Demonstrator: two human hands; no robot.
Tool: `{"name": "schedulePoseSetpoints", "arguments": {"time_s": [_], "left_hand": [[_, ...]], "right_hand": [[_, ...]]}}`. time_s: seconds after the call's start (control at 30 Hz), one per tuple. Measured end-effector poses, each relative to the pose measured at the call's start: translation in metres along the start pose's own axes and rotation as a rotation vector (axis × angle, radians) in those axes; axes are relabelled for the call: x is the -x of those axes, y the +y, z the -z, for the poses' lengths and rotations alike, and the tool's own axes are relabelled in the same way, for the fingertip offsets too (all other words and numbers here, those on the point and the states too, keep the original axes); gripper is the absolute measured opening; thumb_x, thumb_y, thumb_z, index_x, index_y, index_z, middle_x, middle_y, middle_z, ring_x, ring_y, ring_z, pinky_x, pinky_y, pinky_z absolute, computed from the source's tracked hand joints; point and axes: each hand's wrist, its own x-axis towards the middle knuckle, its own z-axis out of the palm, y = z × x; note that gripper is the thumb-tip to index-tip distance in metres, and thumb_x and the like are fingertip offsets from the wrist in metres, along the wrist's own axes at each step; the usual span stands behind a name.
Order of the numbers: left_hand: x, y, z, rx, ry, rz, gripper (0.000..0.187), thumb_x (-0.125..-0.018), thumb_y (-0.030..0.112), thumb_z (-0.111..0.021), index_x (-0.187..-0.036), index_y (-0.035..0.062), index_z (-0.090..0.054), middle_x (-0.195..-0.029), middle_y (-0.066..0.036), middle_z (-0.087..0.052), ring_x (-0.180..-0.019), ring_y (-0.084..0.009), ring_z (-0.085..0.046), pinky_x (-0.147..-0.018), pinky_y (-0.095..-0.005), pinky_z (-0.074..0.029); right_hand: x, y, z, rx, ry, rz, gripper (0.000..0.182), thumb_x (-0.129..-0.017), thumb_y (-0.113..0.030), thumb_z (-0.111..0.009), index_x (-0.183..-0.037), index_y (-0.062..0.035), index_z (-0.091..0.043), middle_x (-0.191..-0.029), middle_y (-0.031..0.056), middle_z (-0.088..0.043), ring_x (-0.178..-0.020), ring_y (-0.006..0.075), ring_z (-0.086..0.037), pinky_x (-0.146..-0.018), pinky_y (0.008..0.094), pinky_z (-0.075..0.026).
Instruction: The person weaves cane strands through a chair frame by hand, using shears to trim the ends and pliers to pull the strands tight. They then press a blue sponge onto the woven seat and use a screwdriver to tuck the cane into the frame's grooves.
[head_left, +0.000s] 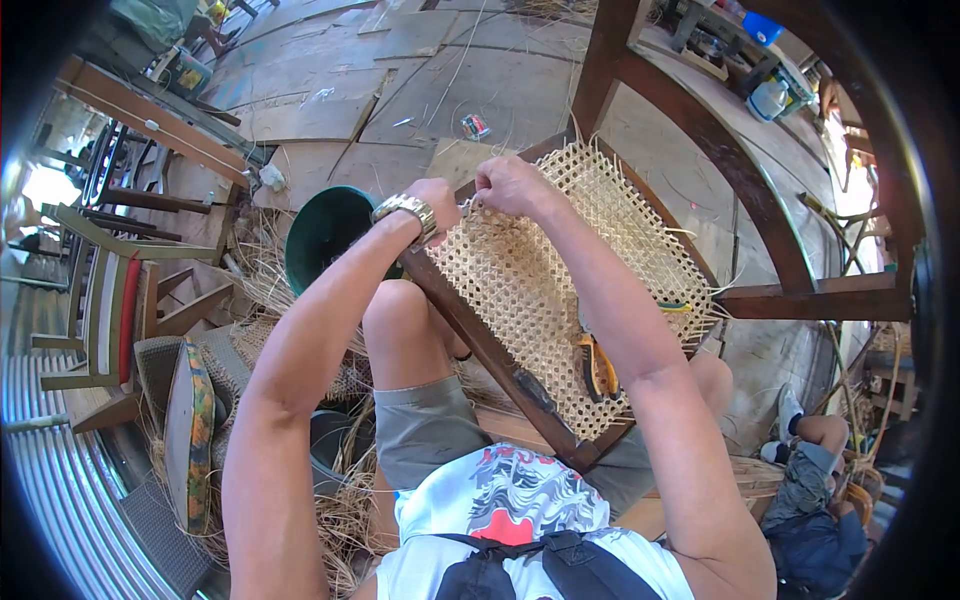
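Note:
A chair frame of dark wood (pixel 470 318) lies across my lap, its seat woven from pale cane (pixel 500 285). My left hand (pixel 437 207), with a metal watch at its wrist, is closed at the frame's far left edge. Beside it my right hand (pixel 508 187) is also closed, fingers pinched over the same rim. Whatever either hand grips is too small or hidden to make out. Pliers with orange and black handles (pixel 598 370) rest on the cane under my right forearm. A dark-handled tool (pixel 535 390) lies along the near frame rail.
A dark green bucket (pixel 325 235) stands left of my knee, near loose cane strands (pixel 262 255). The chair's curved wooden part (pixel 720 150) rises at right. Another chair (pixel 105 310) lies at far left. A person (pixel 815 480) sits at lower right.

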Motion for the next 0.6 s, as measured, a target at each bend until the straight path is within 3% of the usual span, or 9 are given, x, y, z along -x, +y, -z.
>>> {"name": "schedulePoseSetpoints", "arguments": {"time_s": [0.07,0.13,0.23,0.3,0.37,0.4,0.47,0.53,0.6], "left_hand": [[-0.008,0.006,0.006,-0.113,-0.027,-0.045,0.031,-0.082,0.030,-0.061,-0.071,0.0050,-0.074,-0.073,-0.017,-0.071,-0.075,-0.0327,-0.071,-0.075,-0.0420,-0.056],[-0.016,0.013,0.009,-0.287,-0.046,0.030,0.017,-0.075,0.016,-0.064,-0.076,0.0039,-0.077,-0.078,-0.016,-0.074,-0.084,-0.0285,-0.074,-0.076,-0.0410,-0.058],[-0.023,0.008,0.011,-0.274,-0.069,0.005,0.017,-0.069,0.016,-0.068,-0.076,0.0042,-0.078,-0.079,-0.017,-0.073,-0.082,-0.0298,-0.074,-0.076,-0.0416,-0.058],[-0.014,0.002,0.006,-0.231,-0.096,0.017,0.018,-0.074,0.021,-0.066,-0.074,0.0067,-0.077,-0.074,-0.015,-0.073,-0.078,-0.0294,-0.073,-0.075,-0.0415,-0.057],[0.002,-0.009,-0.004,0.061,0.026,-0.107,0.034,-0.090,0.028,-0.058,-0.072,0.0030,-0.072,-0.065,-0.013,-0.070,-0.053,-0.0209,-0.068,-0.058,-0.0350,-0.056],[0.010,-0.009,-0.010,0.247,0.050,-0.042,0.034,-0.093,0.028,-0.058,-0.072,0.0047,-0.070,-0.060,-0.010,-0.068,-0.043,-0.0151,-0.062,-0.053,-0.0317,-0.055],[0.009,-0.008,-0.006,0.226,0.033,-0.036,0.035,-0.092,0.029,-0.059,-0.070,0.0044,-0.070,-0.060,-0.009,-0.068,-0.044,-0.0159,-0.062,-0.054,-0.0324,-0.055],[0.004,-0.005,-0.003,0.211,0.016,-0.028,0.035,-0.092,0.030,-0.060,-0.069,0.0041,-0.070,-0.060,-0.009,-0.068,-0.045,-0.0168,-0.063,-0.054,-0.0331,-0.055],[-0.007,0.005,0.005,-0.016,-0.054,0.011,0.033,-0.088,0.028,-0.057,-0.065,0.0099,-0.074,-0.061,-0.008,-0.069,-0.061,-0.0193,-0.069,-0.065,-0.0351,-0.056]], "right_hand": [[-0.013,0.008,-0.010,0.208,-0.070,0.035,0.020,-0.075,-0.012,-0.067,-0.092,-0.0048,-0.074,-0.102,0.0176,-0.072,-0.103,0.0329,-0.068,-0.089,0.0426,-0.055],[-0.013,0.011,-0.013,0.231,-0.049,0.073,0.015,-0.077,-0.010,-0.064,-0.089,-0.0055,-0.071,-0.099,0.0170,-0.071,-0.099,0.0328,-0.068,-0.088,0.0425,-0.054],[-0.010,0.009,-0.011,0.209,-0.043,0.090,0.011,-0.079,-0.006,-0.060,-0.086,-0.0059,-0.068,-0.096,0.0164,-0.070,-0.097,0.0324,-0.067,-0.086,0.0424,-0.053],[-0.007,0.003,-0.006,0.158,-0.052,0.066,0.011,-0.078,-0.004,-0.060,-0.086,-0.0056,-0.068,-0.097,0.0165,-0.070,-0.098,0.0319,-0.067,-0.086,0.0424,-0.053],[-0.003,-0.003,-0.002,0.127,-0.061,0.007,0.009,-0.079,-0.006,-0.063,-0.086,-0.0057,-0.068,-0.097,0.0161,-0.070,-0.099,0.0308,-0.067,-0.085,0.0416,-0.053],[-0.004,-0.004,0.001,0.126,-0.060,0.009,0.009,-0.079,-0.006,-0.063,-0.086,-0.0057,-0.068,-0.097,0.0161,-0.070,-0.099,0.0308,-0.067,-0.085,0.0416,-0.053],[-0.006,-0.006,0.005,0.120,-0.135,-0.039,0.020,-0.077,-0.011,-0.068,-0.095,-0.0094,-0.074,-0.109,0.0150,-0.072,-0.104,0.0308,-0.068,-0.089,0.0407,-0.055],[-0.006,-0.002,0.003,0.115,-0.122,-0.031,0.019,-0.077,-0.012,-0.069,-0.095,-0.0102,-0.074,-0.108,0.0145,-0.072,-0.104,0.0307,-0.068,-0.089,0.0406,-0.055],[-0.007,-0.002,0.002,0.101,-0.102,-0.019,0.019,-0.077,-0.012,-0.069,-0.094,-0.0110,-0.074,-0.107,0.0141,-0.072,-0.103,0.0305,-0.069,-0.088,0.0405,-0.055]]}}
